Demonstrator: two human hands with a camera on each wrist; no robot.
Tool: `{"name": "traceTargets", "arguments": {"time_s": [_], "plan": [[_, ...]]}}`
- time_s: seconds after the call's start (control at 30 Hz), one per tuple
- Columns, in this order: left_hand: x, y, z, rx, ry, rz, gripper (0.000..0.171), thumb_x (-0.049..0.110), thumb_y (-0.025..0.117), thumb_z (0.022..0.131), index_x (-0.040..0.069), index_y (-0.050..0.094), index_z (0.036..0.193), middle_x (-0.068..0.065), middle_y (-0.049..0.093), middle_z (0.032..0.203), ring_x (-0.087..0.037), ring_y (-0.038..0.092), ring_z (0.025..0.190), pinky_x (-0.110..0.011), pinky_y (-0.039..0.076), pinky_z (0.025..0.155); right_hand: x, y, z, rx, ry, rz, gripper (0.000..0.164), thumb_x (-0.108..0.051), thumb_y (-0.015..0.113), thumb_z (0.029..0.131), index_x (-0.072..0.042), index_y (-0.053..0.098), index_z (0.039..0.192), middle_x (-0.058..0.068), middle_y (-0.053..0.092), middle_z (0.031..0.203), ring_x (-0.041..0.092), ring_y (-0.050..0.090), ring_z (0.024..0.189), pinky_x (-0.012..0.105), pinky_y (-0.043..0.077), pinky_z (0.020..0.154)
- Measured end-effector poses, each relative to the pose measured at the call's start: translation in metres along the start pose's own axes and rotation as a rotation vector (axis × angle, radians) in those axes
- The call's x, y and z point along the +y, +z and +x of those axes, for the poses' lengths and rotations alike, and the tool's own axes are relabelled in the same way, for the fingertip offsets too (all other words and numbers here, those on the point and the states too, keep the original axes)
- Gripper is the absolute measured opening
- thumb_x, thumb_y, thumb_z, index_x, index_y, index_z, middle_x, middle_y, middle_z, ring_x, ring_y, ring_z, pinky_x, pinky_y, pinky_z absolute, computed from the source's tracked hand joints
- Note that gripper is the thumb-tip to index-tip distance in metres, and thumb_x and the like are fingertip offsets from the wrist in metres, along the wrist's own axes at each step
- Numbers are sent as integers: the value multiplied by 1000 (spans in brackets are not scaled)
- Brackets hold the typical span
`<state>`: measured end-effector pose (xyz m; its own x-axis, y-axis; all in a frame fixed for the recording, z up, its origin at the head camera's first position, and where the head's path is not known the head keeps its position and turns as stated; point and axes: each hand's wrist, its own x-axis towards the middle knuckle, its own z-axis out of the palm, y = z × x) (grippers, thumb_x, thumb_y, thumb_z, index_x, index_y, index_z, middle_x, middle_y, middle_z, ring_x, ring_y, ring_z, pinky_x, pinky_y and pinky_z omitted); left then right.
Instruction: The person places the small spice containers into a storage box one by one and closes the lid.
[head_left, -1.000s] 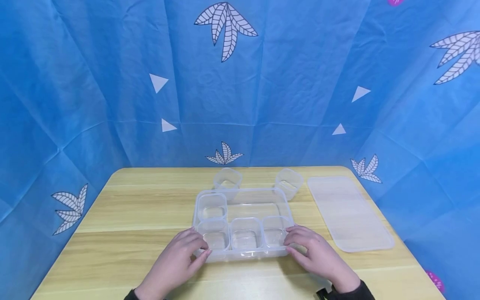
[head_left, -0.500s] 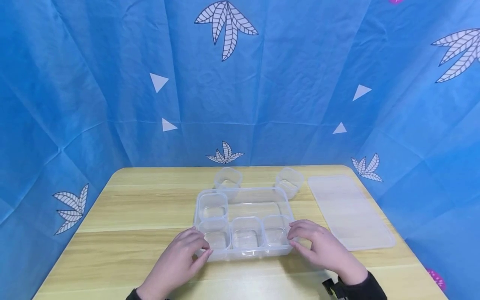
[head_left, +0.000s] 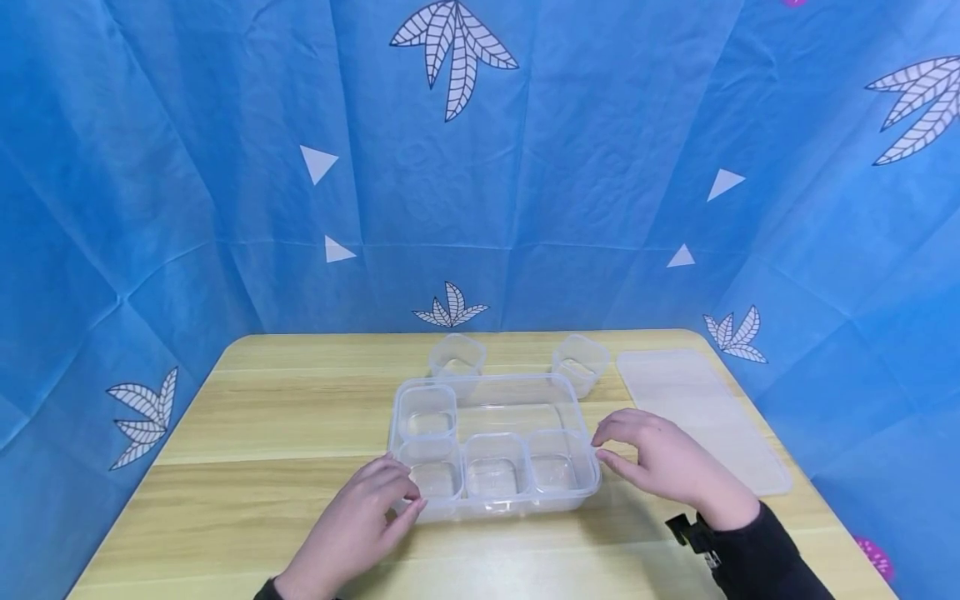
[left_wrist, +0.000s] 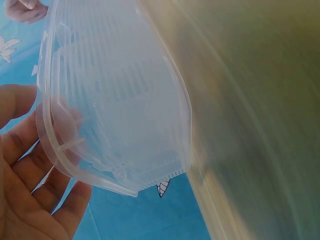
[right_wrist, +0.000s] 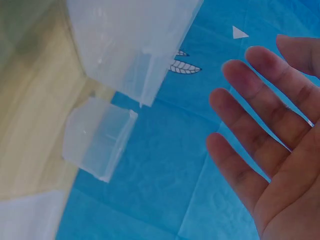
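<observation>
A clear rectangular plastic box (head_left: 517, 505) stands on the table, with several small square cups inside: one at the back left (head_left: 427, 417), others along the front, such as the middle cup (head_left: 497, 477). My left hand (head_left: 360, 521) holds the box's front left corner. Up close, its thumb (left_wrist: 19, 100) meets the rim and the other fingers reach behind it. Just off the box's right side hovers my right hand (head_left: 663, 462), thumb and fingers apart and holding nothing. The right wrist view shows its palm (right_wrist: 295, 185) facing the camera, fingers spread.
Two more clear cups stand behind the box, one left cup (head_left: 457, 357) and one right cup (head_left: 580, 365). A flat translucent lid (head_left: 708, 408) lies on the right, partly behind my right hand. The wooden table (head_left: 300, 417) ends at a blue patterned cloth (head_left: 517, 167).
My right hand has let go of the box's right front corner and moved to the right and slightly back. The left hand and the box have stayed where they were.
</observation>
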<state>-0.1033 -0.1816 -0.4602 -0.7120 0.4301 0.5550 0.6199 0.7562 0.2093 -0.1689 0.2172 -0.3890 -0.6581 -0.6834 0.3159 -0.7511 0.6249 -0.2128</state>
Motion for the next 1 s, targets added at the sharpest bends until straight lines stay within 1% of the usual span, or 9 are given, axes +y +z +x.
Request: {"name": "traceTargets", "arguments": {"time_s": [0.17, 0.37, 0.53, 0.67, 0.8, 1.0], "plan": [[0, 0, 0, 12, 7, -8, 12, 21, 82, 79, 20, 70, 81, 12, 67, 86, -12, 63, 99, -40, 48, 102, 7, -14, 9, -48, 39, -39, 8, -17, 72, 92, -17, 73, 100, -9, 68, 99, 17, 65, 98, 42, 55, 87], [0, -1, 0, 22, 14, -14, 12, 20, 82, 79, 19, 70, 81, 11, 68, 86, -13, 63, 99, -41, 47, 102, 16, -27, 25, -98, 59, -58, 10, -18, 71, 93, -16, 74, 103, -7, 69, 99, 18, 66, 96, 42, 55, 87], [1, 0, 1, 23, 20, -18, 12, 20, 82, 79, 19, 70, 81, 12, 68, 85, -13, 63, 98, -41, 47, 103, 26, -29, 37, -131, 79, -56, 9, -18, 70, 94, -17, 74, 102, -5, 70, 102, 19, 67, 97, 43, 55, 88], [2, 0, 1, 20, 19, -18, 12, 20, 82, 79, 19, 70, 81, 12, 68, 85, -13, 63, 98, -43, 47, 102, 32, -29, 46, -145, 85, -44, 7, -18, 70, 95, -18, 74, 101, -4, 70, 101, 19, 66, 95, 43, 55, 85], [2, -1, 0, 17, 18, -16, 12, 20, 82, 79, 19, 70, 81, 12, 67, 86, -12, 63, 98, -44, 48, 102, 40, -28, 54, -156, 86, -30, 6, -16, 69, 95, -16, 73, 99, -4, 69, 98, 18, 66, 91, 41, 55, 80], [2, -1, 0, 21, 19, -16, 12, 20, 82, 79, 19, 70, 80, 12, 67, 86, -12, 63, 98, -45, 48, 101, 53, -26, 62, -176, 110, -3, 8, -14, 67, 95, -13, 73, 100, -2, 70, 99, 20, 67, 92, 42, 55, 81]]}}
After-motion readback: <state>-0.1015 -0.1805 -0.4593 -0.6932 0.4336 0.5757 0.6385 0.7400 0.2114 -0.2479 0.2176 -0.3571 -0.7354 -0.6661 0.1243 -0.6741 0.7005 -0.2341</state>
